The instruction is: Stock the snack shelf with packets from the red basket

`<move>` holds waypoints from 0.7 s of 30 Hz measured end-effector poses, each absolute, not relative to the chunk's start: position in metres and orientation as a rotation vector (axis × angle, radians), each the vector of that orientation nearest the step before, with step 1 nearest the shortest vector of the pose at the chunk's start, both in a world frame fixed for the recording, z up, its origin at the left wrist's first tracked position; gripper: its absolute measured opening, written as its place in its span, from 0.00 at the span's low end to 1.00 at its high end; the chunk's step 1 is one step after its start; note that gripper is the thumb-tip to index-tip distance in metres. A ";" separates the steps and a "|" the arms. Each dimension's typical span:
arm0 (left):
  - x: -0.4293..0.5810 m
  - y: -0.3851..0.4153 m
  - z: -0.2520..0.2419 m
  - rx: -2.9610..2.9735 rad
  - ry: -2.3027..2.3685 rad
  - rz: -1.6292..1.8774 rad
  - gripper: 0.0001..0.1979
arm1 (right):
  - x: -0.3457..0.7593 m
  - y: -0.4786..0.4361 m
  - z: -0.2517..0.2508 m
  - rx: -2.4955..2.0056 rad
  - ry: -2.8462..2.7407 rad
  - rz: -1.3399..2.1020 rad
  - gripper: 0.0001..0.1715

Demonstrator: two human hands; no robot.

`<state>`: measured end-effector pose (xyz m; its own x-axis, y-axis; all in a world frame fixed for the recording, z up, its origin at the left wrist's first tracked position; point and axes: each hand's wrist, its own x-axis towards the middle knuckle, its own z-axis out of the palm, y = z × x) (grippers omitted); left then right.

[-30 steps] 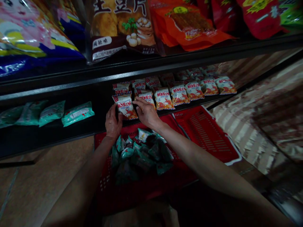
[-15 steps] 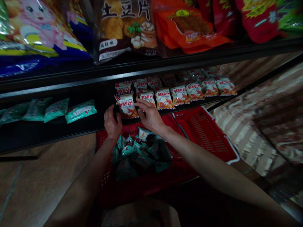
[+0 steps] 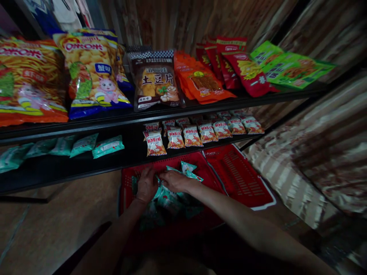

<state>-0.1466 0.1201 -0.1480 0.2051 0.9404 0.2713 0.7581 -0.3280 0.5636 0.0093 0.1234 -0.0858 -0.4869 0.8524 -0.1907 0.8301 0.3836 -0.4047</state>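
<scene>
A red shopping basket below the lower shelf holds a heap of small teal snack packets. My left hand is down in its left half, fingers curled over the packets. Beside it, my right hand reaches in from the right with its fingers bent together. A teal packet shows between the two hands, and both seem closed on it; the fingertips are partly hidden. On the shelf just above the hands, a white-and-orange snack packet stands at the left end of its front row.
More white-and-orange packets stand in rows on the lower shelf. Several teal packets lie at its left. Larger snack bags line the upper shelf. A second red basket with a white handle is at the right, near corrugated wall panels.
Both hands have left the white-and-orange packet at the row's left end and dropped down into the basket. That packet stays on the shelf. The view has tilted up, showing more upper shelf.
</scene>
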 end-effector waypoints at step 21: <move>-0.168 0.178 -0.105 2.279 1.547 0.982 0.19 | -0.027 0.150 -0.071 -1.762 -2.062 0.411 0.29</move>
<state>-0.1681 0.1777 -0.1049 0.2239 0.8872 0.4034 0.7426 -0.4234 0.5190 -0.0267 0.1503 -0.0707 -0.1289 0.9859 0.1063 0.8697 0.1639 -0.4657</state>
